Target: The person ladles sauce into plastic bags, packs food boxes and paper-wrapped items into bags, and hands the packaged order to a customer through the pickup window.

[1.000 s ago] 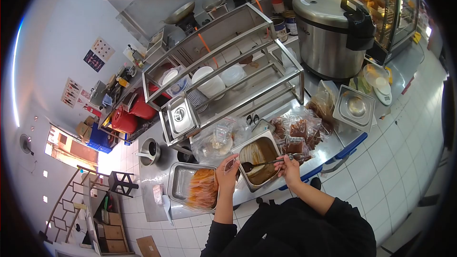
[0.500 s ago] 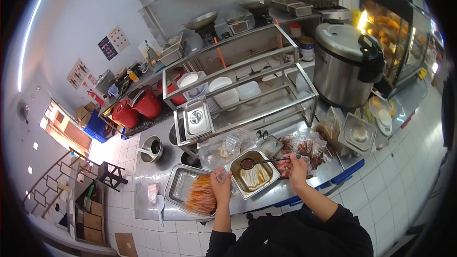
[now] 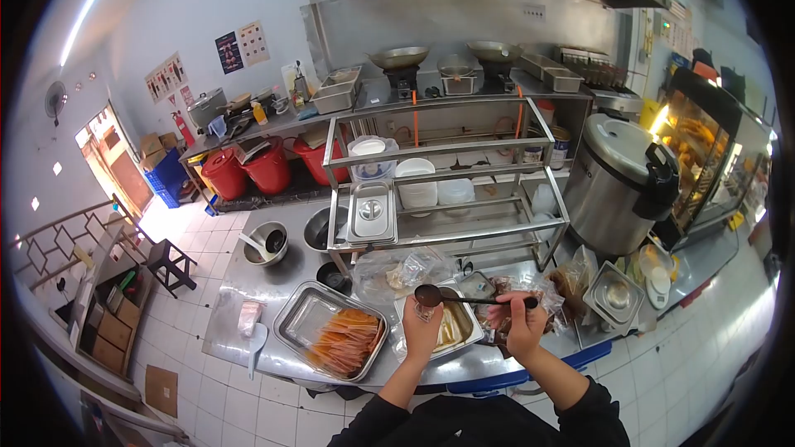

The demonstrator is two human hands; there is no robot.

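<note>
The ladle (image 3: 472, 300) is held crosswise above the steel pan (image 3: 478, 334), its long axis running left to right across the scene and close to level. Its dark, round bowl points left, and the handle's end points right. The right grip (image 3: 523, 327) is grasping the handle toward that end, so most of the ladle extends left of the fingers, while a short stub of the handle shows to their right. The left grip (image 3: 421, 333) is closed on a small clear bag (image 3: 425, 312), held at the pan's left side. The ladle's bowl is at the top of this bag, right by the left fingertips; whether bowl and bag touch cannot be told. Brown sauce smears the inside of the pan, which stands on the tabletop (image 3: 219, 306) below both grips. To its left, a steel tray (image 3: 286, 329) holds a row of orange-filled packets (image 3: 346, 343), leaning against one another toward the tray's right side. Brown-filled bags (image 3: 550, 300) lie to the right of the pan, partly hidden behind the right grip.
</note>
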